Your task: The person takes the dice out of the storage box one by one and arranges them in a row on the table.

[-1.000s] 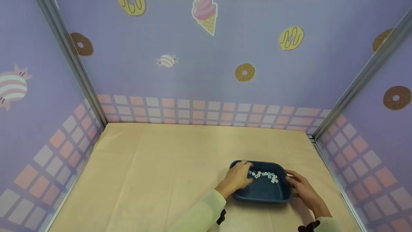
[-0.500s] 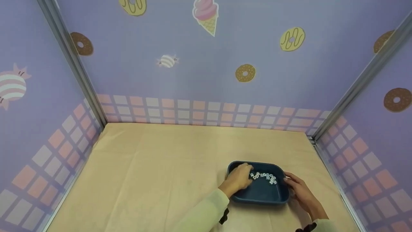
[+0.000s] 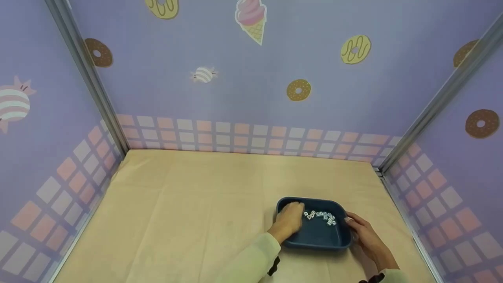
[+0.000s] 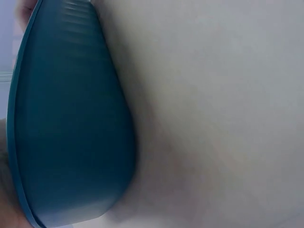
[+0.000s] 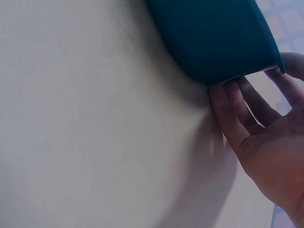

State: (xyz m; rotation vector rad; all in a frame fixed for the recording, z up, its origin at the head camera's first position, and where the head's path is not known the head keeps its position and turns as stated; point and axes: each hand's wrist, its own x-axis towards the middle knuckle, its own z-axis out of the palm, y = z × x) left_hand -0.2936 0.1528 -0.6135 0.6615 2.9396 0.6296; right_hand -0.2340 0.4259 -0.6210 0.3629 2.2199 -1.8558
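Note:
A dark blue plastic basin (image 3: 318,243) with rounded corners sits at the right of the table, holding several white dice (image 3: 325,216) with dark marks. Inside its left end, my left hand (image 3: 290,218) has its fingers curled in a fist over the left end of the row of dice; whatever is in the palm is hidden. My right hand (image 3: 367,234) holds the basin's right end, thumb at the rim. In the right wrist view, fingers (image 5: 228,114) press the outside of the end wall. The left wrist view shows mostly the basin's outer wall (image 4: 71,118).
A beige cloth (image 3: 188,204) covers the table. Purple walls with sweets pictures (image 3: 251,98) stand at the back and both sides, joined by grey metal posts (image 3: 432,102) at the corners.
My left hand's fingers have curled from spread to a fist, hiding the leftmost die. The basin has shifted slightly left, with the right hand still holding its end.

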